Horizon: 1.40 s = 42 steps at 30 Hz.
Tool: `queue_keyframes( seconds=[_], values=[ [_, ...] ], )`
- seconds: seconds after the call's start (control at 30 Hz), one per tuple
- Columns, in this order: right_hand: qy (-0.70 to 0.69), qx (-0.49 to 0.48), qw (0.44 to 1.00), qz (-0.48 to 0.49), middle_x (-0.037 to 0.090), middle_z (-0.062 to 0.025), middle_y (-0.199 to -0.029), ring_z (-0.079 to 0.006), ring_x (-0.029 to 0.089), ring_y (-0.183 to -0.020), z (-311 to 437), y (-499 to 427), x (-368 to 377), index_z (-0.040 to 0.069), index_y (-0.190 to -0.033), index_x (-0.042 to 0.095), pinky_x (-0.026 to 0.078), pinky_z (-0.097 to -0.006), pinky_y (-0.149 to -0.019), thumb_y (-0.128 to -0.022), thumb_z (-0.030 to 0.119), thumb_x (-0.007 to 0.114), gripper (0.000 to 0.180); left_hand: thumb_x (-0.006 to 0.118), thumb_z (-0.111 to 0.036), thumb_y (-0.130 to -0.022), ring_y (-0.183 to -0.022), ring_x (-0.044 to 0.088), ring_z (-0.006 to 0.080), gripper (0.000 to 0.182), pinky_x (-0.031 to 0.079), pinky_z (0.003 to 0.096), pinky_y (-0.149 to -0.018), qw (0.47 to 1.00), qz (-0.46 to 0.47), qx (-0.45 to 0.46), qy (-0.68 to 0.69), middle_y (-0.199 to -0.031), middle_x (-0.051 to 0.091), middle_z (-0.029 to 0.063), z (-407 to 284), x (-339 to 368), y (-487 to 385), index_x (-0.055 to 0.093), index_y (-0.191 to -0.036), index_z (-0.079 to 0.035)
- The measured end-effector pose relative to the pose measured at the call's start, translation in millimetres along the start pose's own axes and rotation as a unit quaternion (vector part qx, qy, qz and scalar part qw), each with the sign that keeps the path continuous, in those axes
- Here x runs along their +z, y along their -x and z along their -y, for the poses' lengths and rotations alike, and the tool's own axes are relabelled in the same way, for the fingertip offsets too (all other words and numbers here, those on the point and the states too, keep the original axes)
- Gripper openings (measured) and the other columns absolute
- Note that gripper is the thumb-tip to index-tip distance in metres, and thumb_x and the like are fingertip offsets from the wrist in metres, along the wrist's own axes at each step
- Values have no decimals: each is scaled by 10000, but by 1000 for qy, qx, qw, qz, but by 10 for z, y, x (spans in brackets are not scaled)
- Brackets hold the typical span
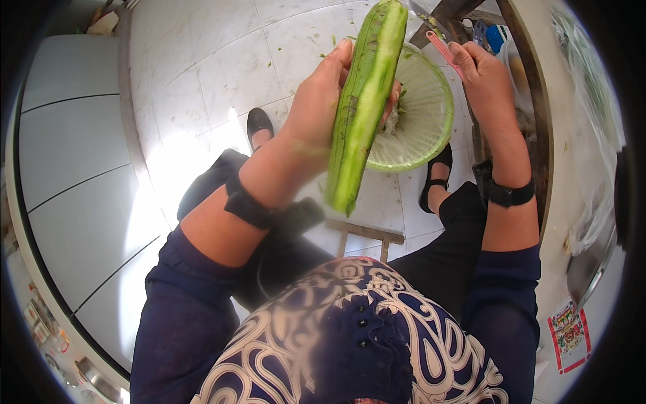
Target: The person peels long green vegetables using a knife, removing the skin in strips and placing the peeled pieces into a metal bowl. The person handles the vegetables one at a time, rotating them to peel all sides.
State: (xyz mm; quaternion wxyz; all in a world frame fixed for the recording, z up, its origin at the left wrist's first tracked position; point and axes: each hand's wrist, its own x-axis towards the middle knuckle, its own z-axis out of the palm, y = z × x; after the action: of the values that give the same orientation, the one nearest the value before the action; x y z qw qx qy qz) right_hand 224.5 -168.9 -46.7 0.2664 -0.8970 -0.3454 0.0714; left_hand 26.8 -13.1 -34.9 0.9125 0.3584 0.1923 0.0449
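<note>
My left hand [318, 96] is wrapped around a long green gourd [366, 106], probably a luffa, tilted upright. A pale peeled strip runs along the gourd's length, beside darker ridged skin. To its right, my right hand [482, 76] grips a pink-handled cutting tool [444, 53]. A metal blade with green scraps on it shows beyond my thumb, apart from the gourd. Below the gourd stands a light green plastic waste basket [446, 121] with a clear liner. Some green peelings lie inside; the gourd and my left hand hide part of it.
Green scraps dot the white tiled floor [227, 65]. A wooden-framed table or counter [550, 151] runs along my right, with clear plastic bags [590, 126] on it. Pale cabinet panels [75, 146] stand at left. A wooden stool or frame [366, 231] shows between my legs.
</note>
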Motion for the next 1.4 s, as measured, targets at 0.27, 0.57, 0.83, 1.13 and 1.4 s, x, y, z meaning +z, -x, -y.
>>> queue_keyframes(
  seconds=[0.27, 0.57, 0.83, 1.13, 1.4],
  values=[
    [-228, -241, 941, 74, 605, -127, -754, -287, 573, -650, 700, 507, 15, 19, -912, 657, 458, -375, -589, -963, 298, 685, 285, 315, -371, -1117, -742, 585, 177, 452, 510, 266, -643, 989, -54, 1, 136, -1027, 664, 133, -88, -148, -135, 562, -1240, -13],
    [-158, -340, 924, 77, 519, -78, -702, -279, 565, -654, 901, 670, -37, 67, -822, 581, 445, -395, -557, -885, 308, 733, 292, 340, -399, -1111, -840, 621, 195, 437, 516, 308, -611, 994, -47, -15, 93, -1014, 632, 105, -11, -345, -266, 562, -1216, -38],
    [-150, -356, 911, 144, 521, -112, -733, -294, 508, -654, 846, 625, -135, -15, -926, 649, 407, -384, -591, -910, 337, 713, 358, 322, -404, -1107, -813, 611, 185, 439, 506, 312, -639, 993, -106, -9, 43, -977, 620, 91, -30, -209, -252, 564, -1190, -47],
    [-143, -357, 918, 100, 520, -89, -716, -292, 566, -671, 917, 635, -104, 64, -792, 581, 439, -408, -572, -877, 322, 728, 309, 307, -413, -1111, -811, 608, 172, 445, 503, 312, -660, 994, -108, -10, 35, -981, 614, 80, -48, -205, -227, 558, -1206, -58],
    [-92, -326, 939, 65, 552, -115, -745, -311, 575, -689, 820, 571, -65, 34, -856, 618, 447, -405, -595, -895, 312, 721, 299, 346, -404, -1111, -848, 646, 172, 462, 553, 321, -755, 988, -148, 40, 22, -953, 661, 85, 113, -101, -200, 603, -1139, -21]
  ],
)
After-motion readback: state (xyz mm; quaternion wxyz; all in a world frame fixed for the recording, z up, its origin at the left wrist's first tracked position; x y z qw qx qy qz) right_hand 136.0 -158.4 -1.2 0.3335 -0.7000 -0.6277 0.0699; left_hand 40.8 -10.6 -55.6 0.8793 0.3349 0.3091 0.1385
